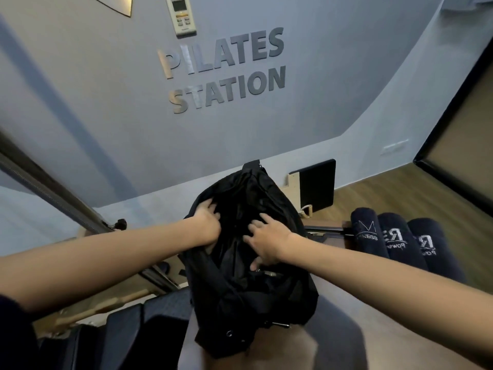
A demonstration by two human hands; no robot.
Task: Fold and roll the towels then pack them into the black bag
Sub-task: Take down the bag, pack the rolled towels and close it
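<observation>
- My left grip [206, 222] clutches the black bag's [248, 276] fabric; fingertips buried in folds.
- My right grip [266, 244] pinches it near the opening; the interior is too dark to see.
- Three rolled navy towels [397, 241] lie right, logos partly legible.

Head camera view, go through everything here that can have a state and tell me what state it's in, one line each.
Black fabric bag: upright, crumpled, held by both hands; whether it is open cannot be told.
Left hand: grips the bag's upper left fabric.
Right hand: fingers spread on the bag, thumb against the fabric.
Three dark navy rolled towels: rolled, side by side, right of the bag, not packed.
White wall remote: mounted on wall.
</observation>
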